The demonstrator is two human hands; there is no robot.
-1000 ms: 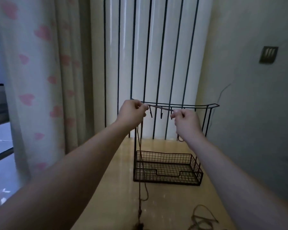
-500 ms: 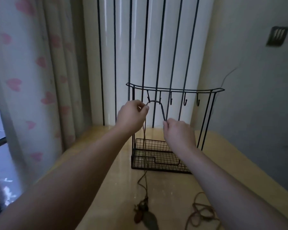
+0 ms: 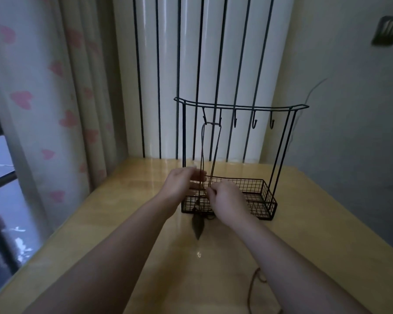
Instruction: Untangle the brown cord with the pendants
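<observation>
Brown cord draped over two rack hooks; left hand fingers spread beside strands; right hand pinches strand.

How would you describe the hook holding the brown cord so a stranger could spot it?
Find the black wire rack on the yellow table. Five hooks hang from its top rail. The brown cord spans the two leftmost hooks; the three to their right are bare.
</observation>
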